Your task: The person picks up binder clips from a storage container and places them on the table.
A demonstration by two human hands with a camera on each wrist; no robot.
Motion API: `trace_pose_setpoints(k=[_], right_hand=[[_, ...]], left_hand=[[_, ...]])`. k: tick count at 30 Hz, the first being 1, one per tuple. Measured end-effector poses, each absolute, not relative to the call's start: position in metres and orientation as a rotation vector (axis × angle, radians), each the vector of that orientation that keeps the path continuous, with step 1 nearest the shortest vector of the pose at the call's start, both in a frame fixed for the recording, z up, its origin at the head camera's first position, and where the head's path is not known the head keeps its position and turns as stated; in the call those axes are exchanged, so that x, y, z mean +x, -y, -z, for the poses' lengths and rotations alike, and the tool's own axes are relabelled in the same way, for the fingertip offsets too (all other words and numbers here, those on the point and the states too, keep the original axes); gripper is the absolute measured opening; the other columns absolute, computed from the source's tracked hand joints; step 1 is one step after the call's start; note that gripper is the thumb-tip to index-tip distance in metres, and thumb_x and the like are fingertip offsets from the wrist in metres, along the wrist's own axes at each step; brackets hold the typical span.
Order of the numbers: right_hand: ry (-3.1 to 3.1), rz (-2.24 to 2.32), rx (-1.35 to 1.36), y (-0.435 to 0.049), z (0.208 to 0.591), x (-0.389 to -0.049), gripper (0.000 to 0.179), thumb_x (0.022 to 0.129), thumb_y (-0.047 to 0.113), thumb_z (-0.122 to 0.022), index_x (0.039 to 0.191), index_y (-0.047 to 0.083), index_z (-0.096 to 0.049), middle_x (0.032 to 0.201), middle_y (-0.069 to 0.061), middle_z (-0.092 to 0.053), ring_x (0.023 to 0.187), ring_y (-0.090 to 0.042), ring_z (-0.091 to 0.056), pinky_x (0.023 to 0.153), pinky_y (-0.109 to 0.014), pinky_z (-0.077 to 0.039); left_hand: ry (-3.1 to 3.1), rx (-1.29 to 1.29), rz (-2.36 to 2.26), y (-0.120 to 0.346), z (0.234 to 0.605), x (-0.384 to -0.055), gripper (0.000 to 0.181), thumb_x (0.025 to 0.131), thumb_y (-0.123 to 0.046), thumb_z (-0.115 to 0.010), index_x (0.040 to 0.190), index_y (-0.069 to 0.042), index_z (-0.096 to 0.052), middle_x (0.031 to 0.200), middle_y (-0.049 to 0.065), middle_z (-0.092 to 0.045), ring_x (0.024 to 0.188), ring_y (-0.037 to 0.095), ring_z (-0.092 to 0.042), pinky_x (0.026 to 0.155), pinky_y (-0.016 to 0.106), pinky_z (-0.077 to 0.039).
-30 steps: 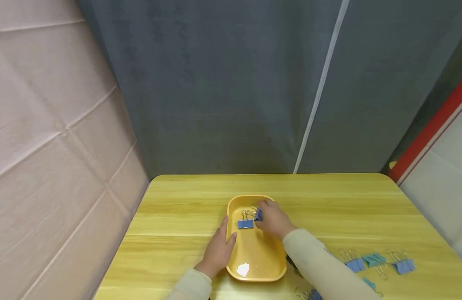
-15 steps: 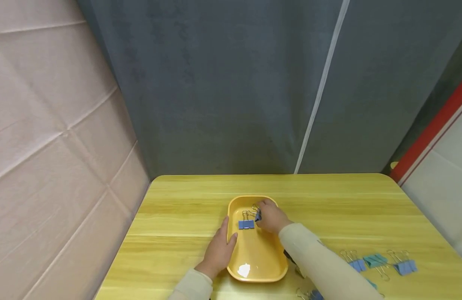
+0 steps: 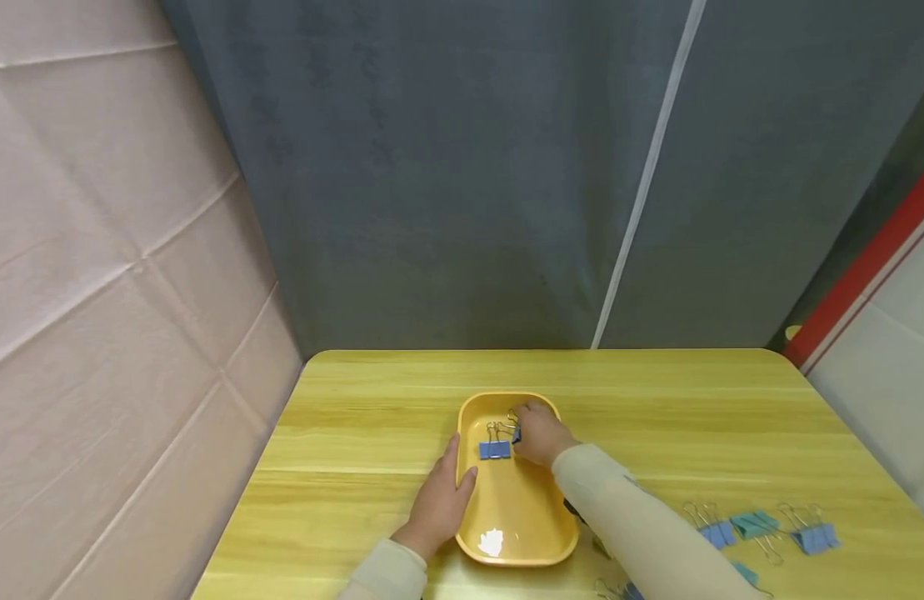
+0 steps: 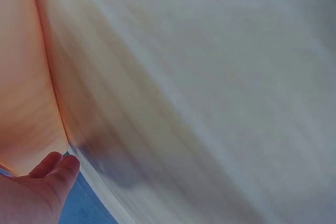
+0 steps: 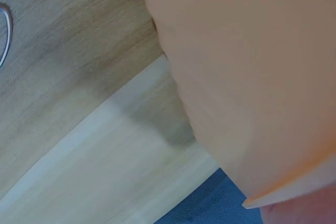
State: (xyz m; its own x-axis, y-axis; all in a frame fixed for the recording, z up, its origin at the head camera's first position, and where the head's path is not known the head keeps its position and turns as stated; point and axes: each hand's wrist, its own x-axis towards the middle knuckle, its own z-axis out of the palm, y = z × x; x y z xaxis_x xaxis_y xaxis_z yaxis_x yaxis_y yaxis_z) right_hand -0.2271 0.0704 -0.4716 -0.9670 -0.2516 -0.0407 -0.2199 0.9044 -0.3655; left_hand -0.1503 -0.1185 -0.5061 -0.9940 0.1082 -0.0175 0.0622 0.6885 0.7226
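A yellow tray (image 3: 517, 533) lies lengthwise on the table. My left hand (image 3: 437, 504) holds its left rim, with the thumb over the edge and the fingers along the outer wall. In the left wrist view, fingers (image 4: 60, 174) of that hand touch the tray's outer side. Inside the tray, near its far end, a blue binder clip (image 3: 495, 451) stands with its wire handles pointing away. Just right of it my right hand (image 3: 542, 433) pinches a second blue binder clip (image 3: 516, 434), mostly hidden by the fingers. In the right wrist view the tray wall (image 5: 252, 77) hides most of this hand.
Right of the tray lie more binder clips: a blue one (image 3: 719, 534), a teal one (image 3: 754, 523) and another blue one (image 3: 816, 538). Nearer the front edge, a teal clip (image 3: 745, 572) and a dark blue clip (image 3: 632, 592) are partly covered by the right sleeve (image 3: 641, 517).
My right hand stays at the second clip, which is now slightly more covered by the fingers. The right forearm has shifted a little leftward. The left hand keeps its place on the rim.
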Motion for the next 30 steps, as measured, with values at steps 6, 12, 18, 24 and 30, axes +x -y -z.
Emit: trace_pose_setpoints(k=[6,12,18,24,30], right_hand=[[-2.981,0.537,-0.378,-0.0693,0.4741,-0.2280,0.055,0.077,0.008,-0.077,0.127,-0.006,-0.056,0.125,-0.021,-0.055,0.115,-0.035,-0.055,0.101,-0.046,-0.047],[-2.979,0.506,-0.378,-0.0689,0.4772,-0.2308,0.054,0.080,0.008,-0.075,0.128,-0.006,-0.055,0.128,-0.022,-0.054,0.118,-0.035,-0.053,0.103,-0.045,-0.046],[-2.980,0.459,-0.375,-0.0687,0.4793,-0.2337,0.052,0.080,0.008,-0.074,0.127,-0.006,-0.056,0.126,-0.020,-0.054,0.115,-0.034,-0.055,0.101,-0.044,-0.047],[-2.993,0.423,-0.389,-0.0681,0.4795,-0.2341,0.049,0.079,0.007,-0.073,0.124,-0.006,-0.058,0.119,-0.019,-0.055,0.111,-0.035,-0.056,0.096,-0.044,-0.050],[-2.979,0.381,-0.375,-0.0675,0.4776,-0.2345,0.046,0.080,0.007,-0.071,0.123,-0.005,-0.060,0.114,-0.017,-0.056,0.106,-0.033,-0.056,0.093,-0.044,-0.052]], left_hand=[[-2.847,0.149,-1.193,0.1178,0.5071,-0.1503,0.065,0.101,-0.033,-0.048,0.154,-0.009,-0.020,0.148,0.024,-0.039,0.132,0.044,-0.041,0.110,0.057,-0.033],[-2.851,0.153,-1.194,0.1177,0.5079,-0.1498,0.066,0.100,-0.035,-0.049,0.154,-0.008,-0.020,0.147,0.025,-0.040,0.131,0.045,-0.042,0.109,0.058,-0.034],[-2.852,0.153,-1.207,0.1176,0.5086,-0.1499,0.066,0.101,-0.034,-0.049,0.154,-0.007,-0.021,0.147,0.024,-0.039,0.131,0.044,-0.041,0.109,0.057,-0.034],[-2.852,0.157,-1.211,0.1177,0.5085,-0.1498,0.065,0.101,-0.032,-0.049,0.153,-0.007,-0.021,0.147,0.025,-0.039,0.132,0.044,-0.041,0.110,0.057,-0.034],[-2.853,0.155,-1.216,0.1173,0.5081,-0.1496,0.064,0.101,-0.032,-0.049,0.153,-0.007,-0.022,0.147,0.025,-0.040,0.131,0.044,-0.042,0.110,0.057,-0.034]])
